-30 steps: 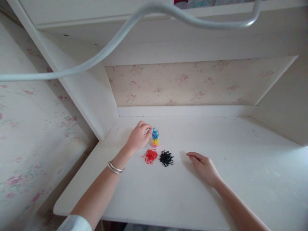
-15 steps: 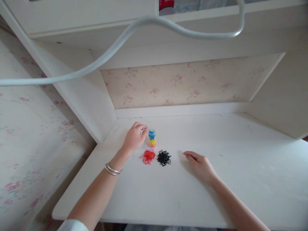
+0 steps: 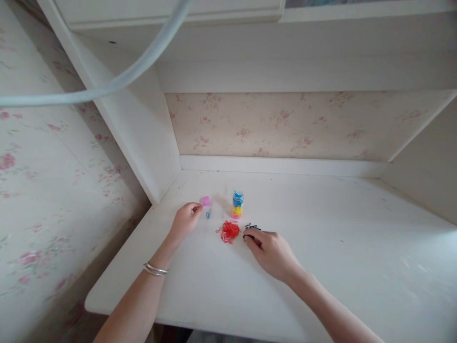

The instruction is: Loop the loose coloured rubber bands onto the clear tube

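My left hand (image 3: 186, 220) hovers at the left of the desk with thumb and forefinger pressed together; what they hold, if anything, is too small to make out. Just beyond its fingertips lie a flat pink piece (image 3: 206, 201) and a small blue loop (image 3: 207, 215). My right hand (image 3: 272, 252) pinches at a pile of black rubber bands (image 3: 253, 226), covering most of it. Left of that pile is a heap of red rubber bands (image 3: 229, 231). Behind them stands a small clear jar (image 3: 237, 204) with blue, yellow and pink layers inside.
All this sits on a white desk (image 3: 321, 286) with a side panel (image 3: 143, 124) at left and a low back ledge (image 3: 285, 165). Overhead is a white cabinet (image 3: 171, 12). A thick white cable (image 3: 121, 81) crosses the upper left, near the camera.
My left hand has drawn back from the jar, leftward and nearer; the pink piece and blue loop now show. My right hand has moved left onto the black bands. The view has shifted.
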A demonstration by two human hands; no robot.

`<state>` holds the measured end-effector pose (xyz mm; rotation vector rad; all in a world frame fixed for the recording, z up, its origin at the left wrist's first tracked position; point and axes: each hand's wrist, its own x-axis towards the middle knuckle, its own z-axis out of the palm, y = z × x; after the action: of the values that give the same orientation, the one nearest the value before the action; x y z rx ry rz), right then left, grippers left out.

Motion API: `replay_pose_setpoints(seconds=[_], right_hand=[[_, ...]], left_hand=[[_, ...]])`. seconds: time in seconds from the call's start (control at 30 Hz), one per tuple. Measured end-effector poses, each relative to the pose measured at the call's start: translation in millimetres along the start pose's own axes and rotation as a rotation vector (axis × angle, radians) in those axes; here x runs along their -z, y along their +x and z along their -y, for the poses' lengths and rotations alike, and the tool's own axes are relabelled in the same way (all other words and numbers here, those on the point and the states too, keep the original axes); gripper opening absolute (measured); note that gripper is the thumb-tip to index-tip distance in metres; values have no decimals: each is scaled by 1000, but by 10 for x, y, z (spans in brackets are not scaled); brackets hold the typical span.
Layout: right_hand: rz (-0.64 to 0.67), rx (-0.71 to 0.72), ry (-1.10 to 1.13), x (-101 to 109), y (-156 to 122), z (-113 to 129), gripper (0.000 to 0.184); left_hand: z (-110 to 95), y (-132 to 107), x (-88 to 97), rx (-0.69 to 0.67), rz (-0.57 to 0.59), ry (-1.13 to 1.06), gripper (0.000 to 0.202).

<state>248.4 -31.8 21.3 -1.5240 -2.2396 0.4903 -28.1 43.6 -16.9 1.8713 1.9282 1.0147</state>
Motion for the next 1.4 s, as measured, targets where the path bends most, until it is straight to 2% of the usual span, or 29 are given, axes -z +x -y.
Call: replay_pose_setpoints(seconds=[0.13, 0.27, 0.37, 0.47, 0.8, 0.97, 1.13, 1.3, 1.4], right_hand=[[105, 35, -270, -219, 403, 550, 35], [177, 48, -400, -504, 834, 846, 33], [232, 27, -445, -620, 1060, 946, 29], [256, 22, -460, -660, 1175, 993, 27], [228, 76, -462, -709, 1216, 1053, 27], [144, 110, -427, -551, 1016, 1022, 28], [-4, 168, -302, -214, 744, 774, 30], [-129, 71, -119, 264, 715, 420, 29], [-134, 2, -38, 482, 805, 287, 29]], left_hand=[[82, 0, 41, 35, 23, -2, 29], [82, -31, 108, 35, 37, 31, 26], [83, -54, 146, -13, 6, 62, 24], [77, -66, 170, -47, -25, 95, 23], [24, -98, 188, -89, -31, 133, 22], [16, -99, 190, -102, -50, 120, 22], [-28, -127, 161, -75, -42, 163, 26], [-42, -168, 129, -87, 80, 196, 25], [-53, -182, 117, -98, 97, 201, 26]])
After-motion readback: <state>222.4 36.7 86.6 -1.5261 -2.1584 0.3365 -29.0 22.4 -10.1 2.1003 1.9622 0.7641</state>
